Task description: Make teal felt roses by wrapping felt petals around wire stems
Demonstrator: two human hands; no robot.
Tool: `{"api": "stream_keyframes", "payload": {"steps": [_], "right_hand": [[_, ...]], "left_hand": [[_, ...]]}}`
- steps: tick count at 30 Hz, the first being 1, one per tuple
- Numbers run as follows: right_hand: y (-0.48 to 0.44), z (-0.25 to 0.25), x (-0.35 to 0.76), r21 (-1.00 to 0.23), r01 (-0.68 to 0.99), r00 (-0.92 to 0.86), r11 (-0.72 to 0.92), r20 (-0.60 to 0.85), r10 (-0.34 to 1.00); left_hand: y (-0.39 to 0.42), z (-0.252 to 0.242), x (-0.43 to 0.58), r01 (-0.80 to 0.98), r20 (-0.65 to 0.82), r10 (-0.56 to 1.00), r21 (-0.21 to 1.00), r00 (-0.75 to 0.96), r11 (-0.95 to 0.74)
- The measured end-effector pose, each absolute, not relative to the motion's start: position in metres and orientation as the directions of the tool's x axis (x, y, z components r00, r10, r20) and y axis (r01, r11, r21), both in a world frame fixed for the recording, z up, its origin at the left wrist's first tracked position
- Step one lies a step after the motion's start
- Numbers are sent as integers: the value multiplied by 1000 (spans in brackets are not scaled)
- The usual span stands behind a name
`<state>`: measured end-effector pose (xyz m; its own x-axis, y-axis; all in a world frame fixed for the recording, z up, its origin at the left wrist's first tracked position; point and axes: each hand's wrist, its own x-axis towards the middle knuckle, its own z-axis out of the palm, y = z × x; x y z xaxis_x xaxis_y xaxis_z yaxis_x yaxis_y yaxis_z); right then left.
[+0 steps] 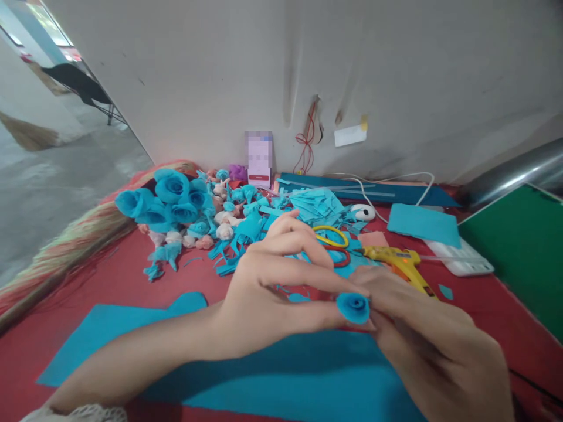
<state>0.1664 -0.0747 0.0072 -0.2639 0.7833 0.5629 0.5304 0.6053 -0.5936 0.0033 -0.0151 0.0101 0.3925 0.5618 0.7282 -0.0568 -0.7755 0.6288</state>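
Pinching left hand (pixel 268 287): our thumb and forefinger are clamped on the small blue flower (pixel 353 308), while the other fingers bend loosely above it.
Right hand (pixel 453 334): our fingertips gather at the flower's right edge; we cannot tell whether they grip it or only steady it.
Blue sheet (pixel 281 381): it lies beneath our hands on the red desk (pixel 26 354), perhaps placed close to us for handy use.
Glue gun (pixel 407 262): it lies on its side just beyond our right hand, probably to be within easy reach.
Scissors (pixel 331 228): their yellow handle shows beyond our left hand, which partly hides them.
Blue roses (pixel 171 187): they stand bunched at the left, well apart from our hands, perhaps so we do not crush them.
Phone (pixel 259 161): it leans upright against the wall (pixel 211 76), screen towards us, likely so we can see it with both hands busy.
Small blue flower: it sits between our two hands' fingertips, above the sheet, its coiled centre facing us; we likely hold it there so the coil stays tight.
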Motion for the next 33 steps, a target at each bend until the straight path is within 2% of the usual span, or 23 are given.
{"api": "stream_keyframes", "payload": {"steps": [5,10,17,24,33], "right_hand": [[-85,7,170,-596,586,-229,549,529,817],[-86,11,171,-584,624,-199,518,523,829],[-79,18,182,-521,660,-306,541,472,827],[-71,24,185,-402,687,-373,605,519,769],[-75,18,189,-461,699,-352,547,443,824]], "left_hand": [[-17,11,7,-96,623,649,749,437,-655],[-18,11,7,-87,582,672,782,458,-618],[-19,13,9,-3,475,716,834,512,-552],[-17,13,11,65,437,721,831,538,-552],[-17,9,16,109,420,729,824,541,-556]]}}
